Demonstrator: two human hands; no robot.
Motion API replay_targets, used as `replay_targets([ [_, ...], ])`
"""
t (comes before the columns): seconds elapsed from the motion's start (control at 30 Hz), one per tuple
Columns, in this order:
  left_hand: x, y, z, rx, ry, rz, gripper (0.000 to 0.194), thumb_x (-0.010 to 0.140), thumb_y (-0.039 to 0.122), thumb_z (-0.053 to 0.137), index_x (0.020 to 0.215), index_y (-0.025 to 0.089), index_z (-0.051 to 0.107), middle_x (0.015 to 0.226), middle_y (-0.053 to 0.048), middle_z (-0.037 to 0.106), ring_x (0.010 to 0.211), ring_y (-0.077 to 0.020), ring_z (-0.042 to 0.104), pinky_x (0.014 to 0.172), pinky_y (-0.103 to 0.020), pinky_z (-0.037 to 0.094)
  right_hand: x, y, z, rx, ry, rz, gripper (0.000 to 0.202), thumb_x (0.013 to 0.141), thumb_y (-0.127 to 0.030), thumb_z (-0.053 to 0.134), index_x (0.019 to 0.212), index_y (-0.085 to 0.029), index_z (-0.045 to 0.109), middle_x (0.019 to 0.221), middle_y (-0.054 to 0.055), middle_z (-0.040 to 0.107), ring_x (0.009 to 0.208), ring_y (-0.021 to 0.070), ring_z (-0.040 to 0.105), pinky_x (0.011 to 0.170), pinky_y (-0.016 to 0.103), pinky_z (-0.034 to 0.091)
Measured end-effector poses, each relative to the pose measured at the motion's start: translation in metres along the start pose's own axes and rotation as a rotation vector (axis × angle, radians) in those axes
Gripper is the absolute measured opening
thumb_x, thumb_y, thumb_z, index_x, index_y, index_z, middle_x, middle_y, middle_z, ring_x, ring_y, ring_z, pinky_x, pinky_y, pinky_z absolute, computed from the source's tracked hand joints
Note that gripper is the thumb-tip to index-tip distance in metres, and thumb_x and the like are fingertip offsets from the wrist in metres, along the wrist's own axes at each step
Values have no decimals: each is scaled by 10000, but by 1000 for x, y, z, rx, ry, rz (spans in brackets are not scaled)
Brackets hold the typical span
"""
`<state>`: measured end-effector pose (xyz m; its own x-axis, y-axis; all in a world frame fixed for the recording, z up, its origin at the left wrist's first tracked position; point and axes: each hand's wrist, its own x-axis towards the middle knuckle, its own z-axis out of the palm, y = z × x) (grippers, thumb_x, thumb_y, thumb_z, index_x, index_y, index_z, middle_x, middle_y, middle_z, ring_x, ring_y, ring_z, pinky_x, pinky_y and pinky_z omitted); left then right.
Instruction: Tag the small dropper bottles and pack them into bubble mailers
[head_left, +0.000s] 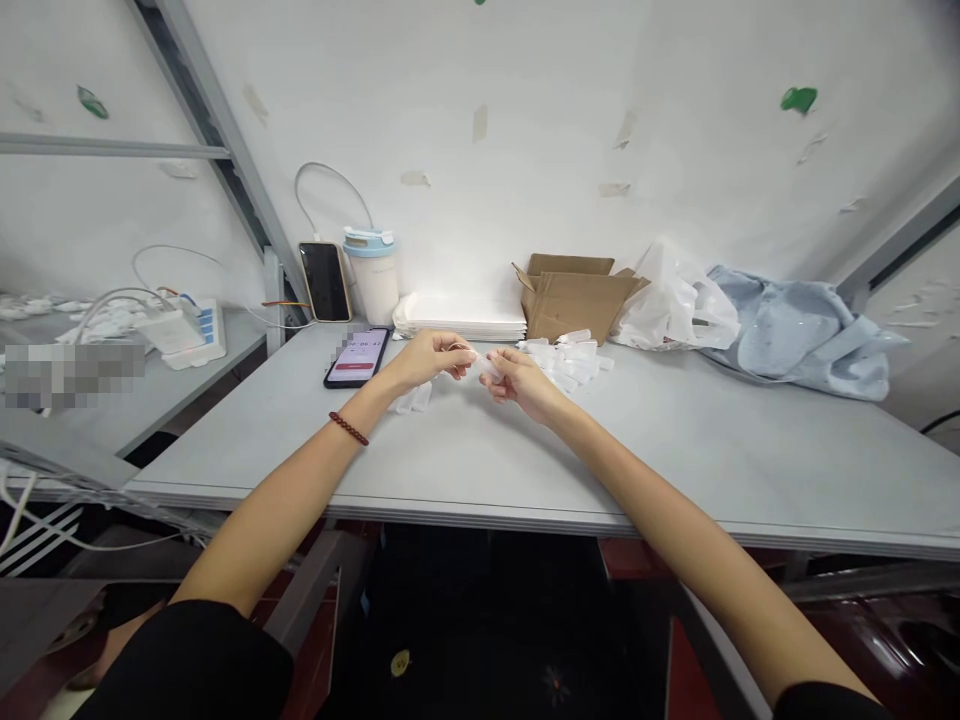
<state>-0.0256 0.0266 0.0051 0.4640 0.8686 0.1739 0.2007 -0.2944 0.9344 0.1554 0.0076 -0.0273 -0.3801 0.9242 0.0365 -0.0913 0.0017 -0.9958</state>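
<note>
In front of me, above the table, my right hand (519, 384) pinches a small translucent white plastic tube (491, 368). My left hand (435, 360) is closed at the tube's left end, thumb and fingertips together; what lies between them is too small to make out. Behind and beside my right hand is a pile of similar white tubes (570, 360) on the grey table (480, 470). A few more tubes (414, 400) lie below my left hand, partly covered by it.
A phone (358, 356) with a lit screen lies left of my hands. Behind stand another phone (325, 282), a lidded cup (373, 275), a white stack (465, 318) and an open cardboard box (577, 300). A plastic bag (675, 300) and blue cloth (802, 325) lie right.
</note>
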Motion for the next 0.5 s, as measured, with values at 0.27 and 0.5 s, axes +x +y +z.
replay_targets([
  [0.27,6,-10,-1,-189,95,-255,279,689,363,725,635,115,611,622,-38,608,544,-118,579,555,-261,470,3,12,-3,-1092,279,-534,163,882,-248,484,1010,-170,548,988,129,612,855,225,562,716,341,429],
  [0.5,8,-16,1,-237,10,-382,366,741,446,681,617,109,611,567,-39,578,465,-104,535,462,-245,425,4,13,-6,-1214,339,-617,219,913,-212,420,1078,-165,556,1019,146,609,945,258,566,734,345,445],
])
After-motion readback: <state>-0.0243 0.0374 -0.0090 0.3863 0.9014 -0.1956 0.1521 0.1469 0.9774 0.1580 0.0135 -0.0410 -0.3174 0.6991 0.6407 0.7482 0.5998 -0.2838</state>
